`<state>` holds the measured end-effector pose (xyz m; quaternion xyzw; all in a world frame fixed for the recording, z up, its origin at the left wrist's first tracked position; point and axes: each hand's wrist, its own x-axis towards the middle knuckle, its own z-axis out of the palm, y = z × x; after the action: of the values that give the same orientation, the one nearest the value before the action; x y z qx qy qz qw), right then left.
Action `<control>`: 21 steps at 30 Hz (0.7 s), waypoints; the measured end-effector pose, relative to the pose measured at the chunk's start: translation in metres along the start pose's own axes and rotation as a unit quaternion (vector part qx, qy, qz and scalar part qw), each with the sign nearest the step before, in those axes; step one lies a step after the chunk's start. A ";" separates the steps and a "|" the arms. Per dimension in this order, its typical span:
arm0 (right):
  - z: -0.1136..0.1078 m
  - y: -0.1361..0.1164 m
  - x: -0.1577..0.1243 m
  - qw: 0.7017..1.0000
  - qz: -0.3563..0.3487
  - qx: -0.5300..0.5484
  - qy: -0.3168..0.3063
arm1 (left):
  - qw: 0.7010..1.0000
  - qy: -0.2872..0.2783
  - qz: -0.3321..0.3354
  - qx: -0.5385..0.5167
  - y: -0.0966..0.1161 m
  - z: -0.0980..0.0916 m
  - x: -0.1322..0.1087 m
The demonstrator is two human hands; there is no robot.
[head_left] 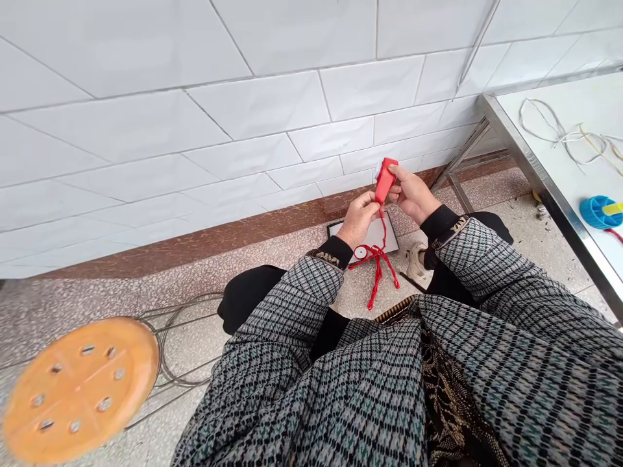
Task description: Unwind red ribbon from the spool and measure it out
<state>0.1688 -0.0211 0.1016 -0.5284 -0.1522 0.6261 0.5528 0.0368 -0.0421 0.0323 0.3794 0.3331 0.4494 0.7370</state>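
Observation:
In front of me I hold up a flat red piece (386, 181) with a white part at its upper left; its exact kind is unclear. My left hand (360, 217) pinches the lower end. The fingers of my right hand (411, 194) are closed on the upper right edge. A red cord (378, 254) hangs below the piece, ending in several loose or knotted strands. Beside the strands is a small round white disc with a red centre (361, 253). Behind them on the floor lies a white panel with a dark rim (390, 235).
A metal-framed table (549, 181) stands at right, bearing thin wires (559, 136) and a blue wheel-like spool (601, 212). An orange stool seat with holes (80, 389) is at lower left, on wire legs. A white tiled wall (263, 104) rises ahead.

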 end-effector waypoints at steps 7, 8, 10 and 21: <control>0.001 -0.008 -0.004 0.997 0.052 0.064 0.002 | 0.999 -0.004 0.038 -0.037 0.005 -0.001 0.000; 0.002 -0.009 -0.005 0.996 0.054 0.066 0.007 | 0.999 -0.001 0.033 -0.037 0.005 0.000 0.000; 0.002 -0.009 -0.006 0.996 0.058 0.066 0.010 | 0.999 0.012 0.029 -0.028 0.004 0.001 0.001; 0.000 -0.007 -0.003 0.991 0.110 0.079 -0.024 | 0.992 -0.027 0.058 0.106 -0.003 -0.001 0.006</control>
<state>0.1723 -0.0213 0.1086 -0.4817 -0.0566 0.7056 0.5166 0.0399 -0.0371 0.0287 0.4864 0.3363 0.4432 0.6737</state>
